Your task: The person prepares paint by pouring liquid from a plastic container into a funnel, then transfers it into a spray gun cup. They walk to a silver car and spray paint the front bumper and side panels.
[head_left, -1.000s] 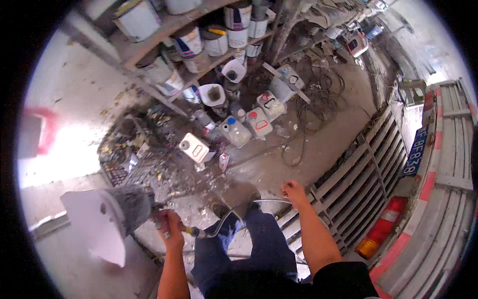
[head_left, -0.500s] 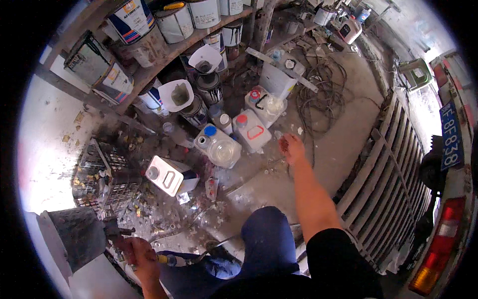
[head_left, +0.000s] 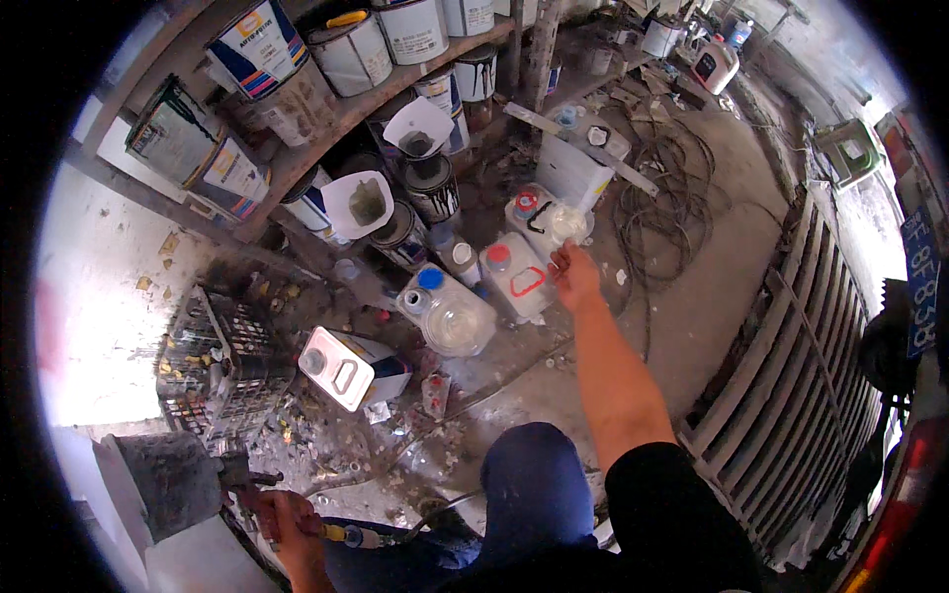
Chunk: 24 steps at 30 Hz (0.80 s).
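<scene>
My left hand [head_left: 289,519] is closed around the handle of a spray gun [head_left: 237,474] at the lower left. A dark grey cup [head_left: 168,486] sits on the gun, and an air hose coupling [head_left: 351,536] joins its handle. My right hand [head_left: 573,277] reaches forward with loosely bent fingers and nothing visible in them. Its fingertips are at the near edge of a clear plastic cup [head_left: 567,221] lying on a whitish jug [head_left: 539,210]; whether they touch cannot be told. Just left of that hand stands a jug with a red cap [head_left: 514,282]. A blue-capped jug [head_left: 413,296] bears another clear bowl-like container [head_left: 461,326].
Paint cans [head_left: 351,54] crowd the wooden shelf [head_left: 326,114] at upper left. A white metal can [head_left: 336,368] and a black crate [head_left: 222,371] stand on the littered floor. A coiled hose [head_left: 664,203] lies ahead; a slatted grille [head_left: 781,385] and vehicle rear are right.
My right hand has moved forward to the clear cup on the far jug. The view has shifted slightly, while my left hand keeps hold of the spray gun.
</scene>
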Tool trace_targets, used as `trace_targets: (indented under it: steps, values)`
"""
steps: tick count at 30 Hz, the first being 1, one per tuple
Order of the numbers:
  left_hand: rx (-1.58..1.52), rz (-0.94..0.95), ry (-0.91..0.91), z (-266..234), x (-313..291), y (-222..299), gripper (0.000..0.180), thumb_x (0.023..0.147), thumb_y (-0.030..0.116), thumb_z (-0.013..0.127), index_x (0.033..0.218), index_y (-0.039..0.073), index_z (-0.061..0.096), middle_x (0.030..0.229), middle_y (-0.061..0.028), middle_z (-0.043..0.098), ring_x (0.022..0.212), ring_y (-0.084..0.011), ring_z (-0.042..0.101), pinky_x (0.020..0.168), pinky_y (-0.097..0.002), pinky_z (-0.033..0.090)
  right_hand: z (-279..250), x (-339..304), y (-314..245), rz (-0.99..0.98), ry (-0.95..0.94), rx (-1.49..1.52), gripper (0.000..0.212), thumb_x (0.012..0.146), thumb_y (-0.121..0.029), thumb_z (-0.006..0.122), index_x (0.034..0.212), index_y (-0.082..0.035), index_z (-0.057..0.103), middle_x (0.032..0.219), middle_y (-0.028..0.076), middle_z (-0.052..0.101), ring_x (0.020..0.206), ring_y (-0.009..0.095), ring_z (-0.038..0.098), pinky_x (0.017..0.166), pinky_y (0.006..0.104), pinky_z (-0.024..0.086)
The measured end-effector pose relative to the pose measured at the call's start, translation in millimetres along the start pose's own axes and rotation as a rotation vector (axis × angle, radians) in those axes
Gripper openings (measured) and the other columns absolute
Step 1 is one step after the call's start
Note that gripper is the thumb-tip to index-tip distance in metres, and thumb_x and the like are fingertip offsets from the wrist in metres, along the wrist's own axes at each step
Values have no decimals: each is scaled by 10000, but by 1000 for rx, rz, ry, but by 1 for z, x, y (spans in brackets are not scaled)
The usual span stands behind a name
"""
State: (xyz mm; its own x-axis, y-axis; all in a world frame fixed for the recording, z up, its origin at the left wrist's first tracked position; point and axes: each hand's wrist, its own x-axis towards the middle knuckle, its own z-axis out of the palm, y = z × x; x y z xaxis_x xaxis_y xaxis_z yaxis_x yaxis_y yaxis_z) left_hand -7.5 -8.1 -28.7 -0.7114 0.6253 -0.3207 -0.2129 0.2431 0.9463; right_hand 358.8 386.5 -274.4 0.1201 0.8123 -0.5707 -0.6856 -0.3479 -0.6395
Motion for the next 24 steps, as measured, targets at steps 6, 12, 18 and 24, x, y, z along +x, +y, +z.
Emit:
trace_targets:
  steps: [6, 12, 18, 24]
  values:
    - [-48, -39, 34, 0, -1, -4, 147, 914, 205, 565, 920, 171, 422, 688, 36, 391, 569, -57, 364, 426, -188, 263, 0, 15, 6, -69, 50, -14, 242, 894, -221, 601, 1048, -65, 500, 941, 58, 543, 857, 201, 580, 688, 330, 506]
    - [-49, -106, 57, -6, 0, -25, 163, 902, 218, 587, 921, 164, 434, 675, 38, 402, 566, -50, 379, 425, -179, 291, 5, 16, 1, -79, 117, -39, 278, 890, -190, 595, 1101, -50, 480, 988, 80, 529, 909, 238, 589, 734, 333, 522]
    - [52, -130, 54, -12, -16, -44, 171, 895, 207, 593, 912, 119, 447, 683, 14, 460, 568, -66, 426, 443, -210, 339, 25, -7, 4, -45, 60, -23, 306, 892, -149, 579, 1145, -36, 450, 1056, 94, 506, 993, 274, 579, 815, 349, 523]
    - [96, -93, -96, 9, -19, -47, 178, 880, 224, 610, 829, 131, 466, 661, 15, 466, 537, -90, 448, 448, -233, 346, -27, 31, -3, -213, -212, 96, 298, 883, -91, 557, 1140, -12, 426, 1105, 136, 506, 1078, 315, 555, 929, 392, 479]
